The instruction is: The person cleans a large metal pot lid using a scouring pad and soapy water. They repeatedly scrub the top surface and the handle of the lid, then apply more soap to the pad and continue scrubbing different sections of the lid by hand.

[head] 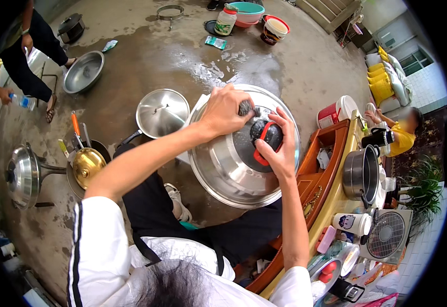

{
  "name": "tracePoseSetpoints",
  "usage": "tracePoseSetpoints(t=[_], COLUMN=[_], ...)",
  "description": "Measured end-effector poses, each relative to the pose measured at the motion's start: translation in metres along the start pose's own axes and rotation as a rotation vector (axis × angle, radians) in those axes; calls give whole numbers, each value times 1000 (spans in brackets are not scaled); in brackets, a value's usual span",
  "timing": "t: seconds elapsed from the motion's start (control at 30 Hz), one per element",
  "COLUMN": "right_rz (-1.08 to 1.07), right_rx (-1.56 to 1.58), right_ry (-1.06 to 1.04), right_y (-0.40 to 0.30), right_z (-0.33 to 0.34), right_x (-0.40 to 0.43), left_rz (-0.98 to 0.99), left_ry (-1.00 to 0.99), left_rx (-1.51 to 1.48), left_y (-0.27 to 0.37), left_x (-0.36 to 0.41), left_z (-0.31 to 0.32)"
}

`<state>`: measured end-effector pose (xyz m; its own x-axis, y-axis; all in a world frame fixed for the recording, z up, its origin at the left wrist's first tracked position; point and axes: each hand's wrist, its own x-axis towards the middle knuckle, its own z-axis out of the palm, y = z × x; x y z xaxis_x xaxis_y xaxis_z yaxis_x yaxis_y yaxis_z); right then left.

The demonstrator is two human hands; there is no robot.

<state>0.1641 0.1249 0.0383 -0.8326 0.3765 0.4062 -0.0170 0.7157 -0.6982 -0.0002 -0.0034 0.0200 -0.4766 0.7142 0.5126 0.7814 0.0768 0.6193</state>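
Observation:
In front of me is a large stainless-steel lid (pixel 223 153) with a dark centre and wet suds on it. Its black knob (pixel 260 132) carries a red rim. My right hand (pixel 283 144) grips this knob, thumb on the near-left side and fingers along the right. Pinched in my left hand (pixel 225 107) is a grey scouring pad (pixel 245 107), probably steel wool, against the lid's dark centre just beyond the knob. A white surface (pixel 184 156) shows partly beneath the lid. Just left of it, a lidded steel pan (pixel 162 113) has its black handle towards me.
A wooden cabinet (pixel 323 169) runs close on my right, crowded with a pot (pixel 359 174), cups and a fan (pixel 386 234). Left lie a gold lid (pixel 88 165) and a steel basin (pixel 84 72). People are at far left and right. Wet concrete (pixel 192 65) stretches ahead.

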Motion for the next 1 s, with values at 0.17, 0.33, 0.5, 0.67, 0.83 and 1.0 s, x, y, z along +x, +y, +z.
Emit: tracePoseSetpoints(t=[0.17,0.33,0.5,0.67,0.83,1.0], right_rz=[132,110,110,135,99,138], right_rx=[-74,-300,-239,-263,-252,-198], right_ry=[27,-2,-74,-18,12,28], right_y=[-43,-45,-30,-34,-33,-34], right_z=[5,5,-10,-3,5,9], right_x=[-16,-9,-9,-10,-11,-11], left_rz=[-59,13,22,14,-97,-83], left_ry=[86,71,71,66,-27,-1], left_rx=[71,132,86,11,71,25], left_y=[8,8,10,28,19,40], left_x=[-14,-13,-12,-27,15,-38], left_z=[-2,-2,3,24,35,4])
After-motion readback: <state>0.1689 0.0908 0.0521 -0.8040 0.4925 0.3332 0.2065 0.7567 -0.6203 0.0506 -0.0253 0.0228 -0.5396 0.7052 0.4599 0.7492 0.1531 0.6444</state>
